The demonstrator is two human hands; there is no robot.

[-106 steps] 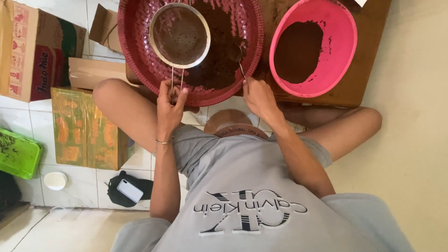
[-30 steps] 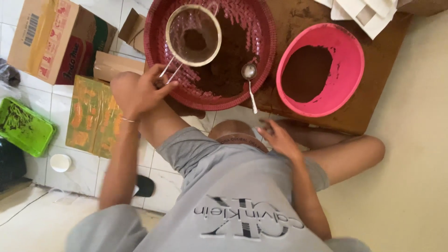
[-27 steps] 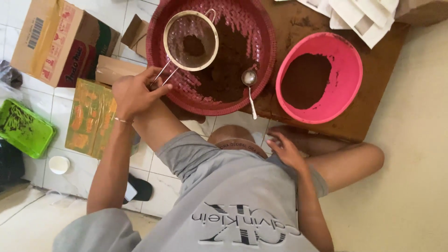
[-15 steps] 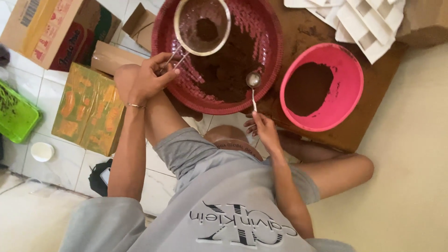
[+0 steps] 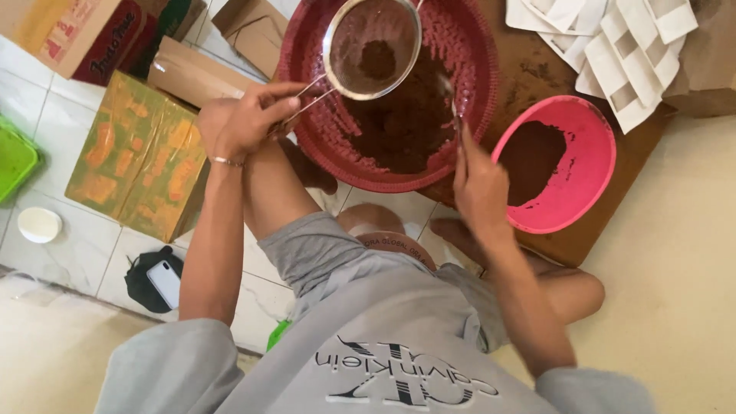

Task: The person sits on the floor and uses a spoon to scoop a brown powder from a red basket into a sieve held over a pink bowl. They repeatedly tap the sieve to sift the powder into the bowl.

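**Sieve held over the red basin, spoon at the rim**

The left hand (image 5: pixel 239 123) is clenched on the wire handle of a round metal sieve (image 5: pixel 373 47), holding it level above a large red basin (image 5: pixel 475 69) heaped with dark brown powder (image 5: pixel 399 126). A small lump of the same powder sits in the mesh. The right hand (image 5: pixel 481 188) grips the stem of a spoon (image 5: pixel 452 103) whose bowl reaches into the basin; the spoon is blurred, so whether it carries powder is hard to say.

The risks, as I judge them: the sieve hangs near the basin's far edge, so a tilt or a hard shake could throw powder over the rim onto the brown board (image 5: pixel 537 73) beneath. The spoon crosses the gap towards a pink bowl (image 5: pixel 586 199) just beside the basin, and a loaded spoon could shed along the way.

Packages lie to the left: an orange and green patterned flat pack (image 5: pixel 134 157) on the white tiles, a printed red and tan carton (image 5: pixel 84 38) beyond it, and plain brown cardboard pieces (image 5: pixel 192 73) between them and the basin. White folded card inserts (image 5: pixel 613 46) are stacked at upper right.
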